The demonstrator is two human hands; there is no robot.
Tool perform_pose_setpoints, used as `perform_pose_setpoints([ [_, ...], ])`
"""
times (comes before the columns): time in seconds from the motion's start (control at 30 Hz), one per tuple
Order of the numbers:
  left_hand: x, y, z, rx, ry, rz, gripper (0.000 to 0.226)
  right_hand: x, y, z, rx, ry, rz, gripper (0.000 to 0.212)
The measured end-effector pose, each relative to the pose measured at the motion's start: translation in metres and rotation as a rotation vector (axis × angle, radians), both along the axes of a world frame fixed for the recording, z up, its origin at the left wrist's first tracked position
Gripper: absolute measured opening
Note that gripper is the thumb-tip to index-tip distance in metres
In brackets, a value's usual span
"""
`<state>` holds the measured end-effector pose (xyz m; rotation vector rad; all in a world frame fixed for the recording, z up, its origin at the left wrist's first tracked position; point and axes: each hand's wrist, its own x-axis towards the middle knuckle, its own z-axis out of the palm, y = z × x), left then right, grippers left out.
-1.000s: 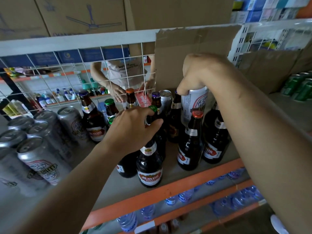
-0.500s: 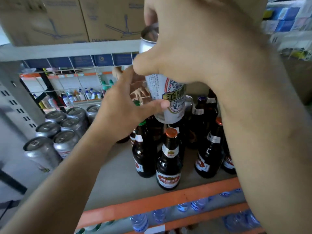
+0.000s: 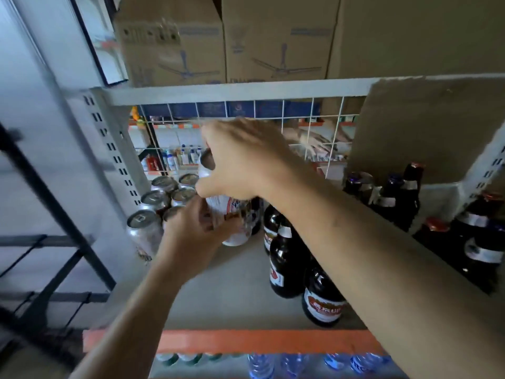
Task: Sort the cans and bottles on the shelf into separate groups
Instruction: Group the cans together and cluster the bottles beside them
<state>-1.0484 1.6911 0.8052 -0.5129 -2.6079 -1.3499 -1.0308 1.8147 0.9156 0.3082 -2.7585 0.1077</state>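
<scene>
A tall white and red can [image 3: 235, 214] hangs just above the grey shelf [image 3: 226, 291], tilted a little. My right hand [image 3: 243, 157] grips its top from above, and my left hand [image 3: 196, 231] holds its lower side. Several silver cans [image 3: 161, 201] stand grouped at the shelf's left, right beside the held can. Dark brown bottles [image 3: 287, 258] with red and white labels stand to the right of it, and more bottles [image 3: 404, 198] sit behind my right forearm at the far right.
A white wire grid [image 3: 297, 124] closes the shelf's back, with cardboard [image 3: 426, 127] leaning at the right. Fan boxes [image 3: 276, 36] sit on the level above. The front edge is an orange rail [image 3: 246, 340], with water bottles [image 3: 262, 365] below. A person's hands [image 3: 317, 140] show beyond the grid.
My right hand lifted the can out from among the bottles and carried it left and down towards the silver cans. My left hand left the bottles and took hold of the can's lower side.
</scene>
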Motion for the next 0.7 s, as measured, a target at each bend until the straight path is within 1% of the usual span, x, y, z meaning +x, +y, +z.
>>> perform_pose_setpoints([
  [0.07, -0.001, 0.001, -0.029, -0.115, -0.081, 0.081, 0.031, -0.007, -0.009, -0.017, 0.031, -0.088, -0.017, 0.038],
  [0.13, -0.002, 0.0, -0.056, -0.201, -0.161, 0.076, 0.034, -0.016, -0.017, -0.042, 0.058, -0.214, -0.025, 0.037],
  [0.23, -0.001, -0.006, -0.084, -0.258, -0.245, 0.031, 0.038, -0.039, -0.015, -0.074, 0.006, -0.366, -0.091, 0.038],
  [0.3, 0.002, -0.012, -0.095, -0.253, -0.308, -0.007, 0.039, -0.047, -0.015, -0.093, -0.018, -0.409, -0.135, 0.035],
  [0.4, 0.008, -0.02, -0.102, -0.248, -0.397, -0.108, 0.052, -0.054, -0.013, -0.111, -0.096, -0.411, -0.197, 0.029],
  [0.5, 0.008, -0.024, -0.105, -0.35, -0.361, -0.163, 0.065, -0.061, -0.012, -0.11, -0.158, -0.377, -0.229, 0.028],
  [0.57, 0.005, -0.023, -0.103, -0.401, -0.308, -0.184, 0.065, -0.065, -0.012, -0.106, -0.185, -0.359, -0.237, 0.03],
  [0.63, 0.001, -0.021, -0.101, -0.41, -0.254, -0.206, 0.06, -0.073, -0.012, -0.106, -0.238, -0.345, -0.23, 0.033],
  [0.7, -0.003, -0.021, -0.102, -0.431, -0.253, -0.206, 0.059, -0.08, -0.013, -0.106, -0.28, -0.337, -0.223, 0.034],
])
